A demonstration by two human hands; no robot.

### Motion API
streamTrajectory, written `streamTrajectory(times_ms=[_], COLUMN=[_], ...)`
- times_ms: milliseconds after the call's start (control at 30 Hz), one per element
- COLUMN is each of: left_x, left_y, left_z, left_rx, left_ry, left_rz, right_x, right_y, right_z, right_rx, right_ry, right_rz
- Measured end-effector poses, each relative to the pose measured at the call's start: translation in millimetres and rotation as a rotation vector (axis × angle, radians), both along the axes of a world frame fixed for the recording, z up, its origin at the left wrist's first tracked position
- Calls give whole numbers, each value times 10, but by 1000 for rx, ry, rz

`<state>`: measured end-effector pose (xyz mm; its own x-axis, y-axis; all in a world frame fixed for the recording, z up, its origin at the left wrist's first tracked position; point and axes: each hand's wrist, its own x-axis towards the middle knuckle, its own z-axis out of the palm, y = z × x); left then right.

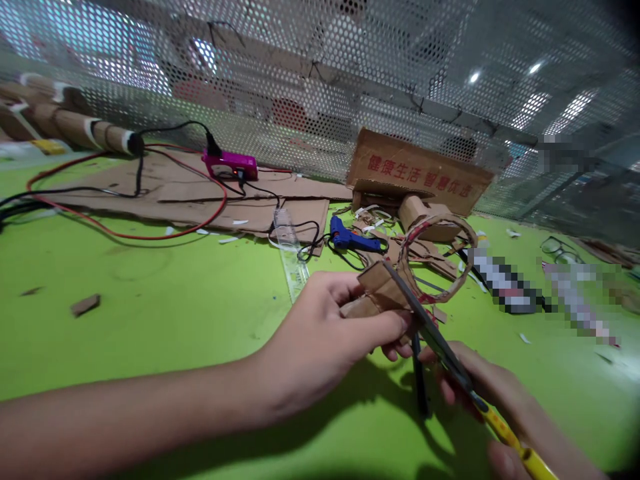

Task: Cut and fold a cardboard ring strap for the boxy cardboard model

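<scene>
Near the middle of the view, my left hand (330, 340) is closed on a small folded piece of brown cardboard (383, 287), with the thumb pressed along its near side. My right hand (515, 400), lower right, grips scissors (450, 360) with dark blades and a yellow handle. The blades point up and left, and their tip lies against the cardboard's right edge. Whether they bite into it, I cannot tell. Under the scissors a dark narrow strip (421, 387) shows; its kind is unclear. Just behind the hands stands a cardboard ring (470, 267).
A blue glue gun (355, 239) lies behind my left hand, beside a clear ruler (290, 257). Farther back are a magenta power adapter (230, 165), looping cables, flat cardboard (185, 200) and a printed cardboard structure (420, 170). Glasses (563, 250) rest at right. A perforated metal screen (280, 87) borders the green table.
</scene>
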<state>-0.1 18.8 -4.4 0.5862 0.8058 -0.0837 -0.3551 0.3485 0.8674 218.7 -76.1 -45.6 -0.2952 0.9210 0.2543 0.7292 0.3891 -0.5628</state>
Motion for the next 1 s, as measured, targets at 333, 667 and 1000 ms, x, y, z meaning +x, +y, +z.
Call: streamTrajectory(times_ms=[333,667,1000], left_x=[-12,-17,-24], left_y=[-54,-52,-76], left_z=[11,-10,-20], left_rx=[-39,-39,-30], left_ry=[-98,-63,-73], left_rz=[-61,-48,-86], right_x=[-294,-180,91], right_y=[170,99,-79], right_z=[251,123,-261], right_rx=[-163,-152,-68], right_ry=[208,167,56], right_rz=[135,87,-49])
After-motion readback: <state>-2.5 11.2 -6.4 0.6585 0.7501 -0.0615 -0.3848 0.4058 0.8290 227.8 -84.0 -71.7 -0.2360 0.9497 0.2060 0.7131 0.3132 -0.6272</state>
